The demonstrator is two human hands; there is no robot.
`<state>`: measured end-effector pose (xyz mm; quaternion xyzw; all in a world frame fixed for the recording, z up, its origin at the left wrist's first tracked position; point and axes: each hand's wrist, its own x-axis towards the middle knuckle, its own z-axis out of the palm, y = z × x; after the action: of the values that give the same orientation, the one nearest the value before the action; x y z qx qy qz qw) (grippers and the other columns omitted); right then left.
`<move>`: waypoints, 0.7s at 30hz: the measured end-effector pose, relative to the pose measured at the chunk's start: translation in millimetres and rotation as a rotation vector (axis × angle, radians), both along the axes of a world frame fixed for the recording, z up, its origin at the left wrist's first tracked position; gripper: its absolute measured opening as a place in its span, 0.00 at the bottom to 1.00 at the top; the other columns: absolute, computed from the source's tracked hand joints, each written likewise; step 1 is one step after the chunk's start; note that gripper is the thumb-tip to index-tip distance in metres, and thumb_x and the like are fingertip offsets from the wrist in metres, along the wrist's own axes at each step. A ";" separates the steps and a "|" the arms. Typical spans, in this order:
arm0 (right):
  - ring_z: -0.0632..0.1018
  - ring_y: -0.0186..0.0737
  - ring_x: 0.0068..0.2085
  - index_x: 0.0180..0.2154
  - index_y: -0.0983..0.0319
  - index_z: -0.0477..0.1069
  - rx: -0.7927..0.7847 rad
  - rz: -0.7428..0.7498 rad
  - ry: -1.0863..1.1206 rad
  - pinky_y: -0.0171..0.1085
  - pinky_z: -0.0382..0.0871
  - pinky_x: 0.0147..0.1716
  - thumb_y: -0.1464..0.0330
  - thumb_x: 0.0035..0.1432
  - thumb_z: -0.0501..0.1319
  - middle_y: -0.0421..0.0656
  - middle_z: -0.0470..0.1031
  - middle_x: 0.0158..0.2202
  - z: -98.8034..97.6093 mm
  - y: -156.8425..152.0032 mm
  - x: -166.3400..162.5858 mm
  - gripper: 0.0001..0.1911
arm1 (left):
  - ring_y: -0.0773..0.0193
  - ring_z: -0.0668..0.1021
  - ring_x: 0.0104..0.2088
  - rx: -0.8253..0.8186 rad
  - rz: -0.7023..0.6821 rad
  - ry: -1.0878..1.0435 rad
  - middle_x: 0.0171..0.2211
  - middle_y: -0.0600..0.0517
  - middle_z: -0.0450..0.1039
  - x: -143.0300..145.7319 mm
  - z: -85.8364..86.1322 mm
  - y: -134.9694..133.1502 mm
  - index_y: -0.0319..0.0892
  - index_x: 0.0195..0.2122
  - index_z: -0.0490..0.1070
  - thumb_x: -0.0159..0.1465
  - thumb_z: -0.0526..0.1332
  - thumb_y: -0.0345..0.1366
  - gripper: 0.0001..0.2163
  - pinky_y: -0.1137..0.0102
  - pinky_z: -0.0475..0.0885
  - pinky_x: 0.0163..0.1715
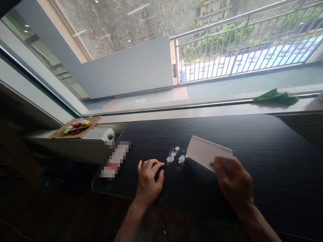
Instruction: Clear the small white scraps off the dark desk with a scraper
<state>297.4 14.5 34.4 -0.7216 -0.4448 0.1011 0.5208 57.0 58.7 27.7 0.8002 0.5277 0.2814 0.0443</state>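
At a black bench (275, 161), the right hand (236, 183) grips a thin white sheet (205, 151), its far end beside small pale scraps (181, 158). The left hand (150, 178), loosely curled and empty, is near the scraps' other side.

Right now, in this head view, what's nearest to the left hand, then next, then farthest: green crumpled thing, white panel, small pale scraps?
Nearest to the left hand first:
1. Small pale scraps, on the dark table just to its right.
2. White panel, farther right, in the right hand's grip.
3. Green crumpled thing, far right, by the window ledge.
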 end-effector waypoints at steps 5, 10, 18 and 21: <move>0.79 0.43 0.27 0.32 0.56 0.69 0.018 0.128 -0.009 0.37 0.71 0.28 0.59 0.58 0.58 0.43 0.80 0.26 4.5 -1.2 1.5 0.08 | 0.56 0.76 0.45 -0.011 -0.006 -0.006 0.41 0.49 0.74 0.8 1.5 -0.7 0.45 0.43 0.74 0.64 0.55 0.30 0.10 0.40 0.54 0.60; 0.75 0.38 0.20 0.28 0.57 0.69 0.058 0.164 -0.085 0.34 0.69 0.21 0.61 0.56 0.59 0.39 0.76 0.21 5.1 -0.1 5.5 0.07 | 0.55 0.76 0.45 -0.011 -0.003 -0.012 0.41 0.49 0.74 0.5 0.6 -0.8 0.45 0.42 0.74 0.64 0.55 0.30 0.10 0.40 0.54 0.60; 0.73 0.35 0.16 0.26 0.58 0.69 0.174 0.256 -0.147 0.30 0.67 0.17 0.66 0.54 0.59 0.37 0.73 0.17 5.6 0.6 5.5 0.06 | 0.54 0.76 0.45 0.007 -0.008 -0.020 0.40 0.49 0.74 1.0 0.0 -0.2 0.45 0.42 0.74 0.64 0.56 0.30 0.10 0.39 0.55 0.59; 0.73 0.34 0.17 0.26 0.58 0.69 0.166 0.285 -0.127 0.30 0.67 0.17 0.66 0.55 0.59 0.37 0.73 0.17 6.2 0.1 5.4 0.06 | 0.54 0.76 0.45 0.006 -0.006 -0.021 0.41 0.49 0.74 1.1 0.6 -0.3 0.45 0.42 0.74 0.64 0.56 0.30 0.10 0.39 0.55 0.59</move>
<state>302.8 14.6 40.6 -0.6106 -0.5816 0.0911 0.5297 58.2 58.4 28.2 0.7989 0.5241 0.2911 0.0482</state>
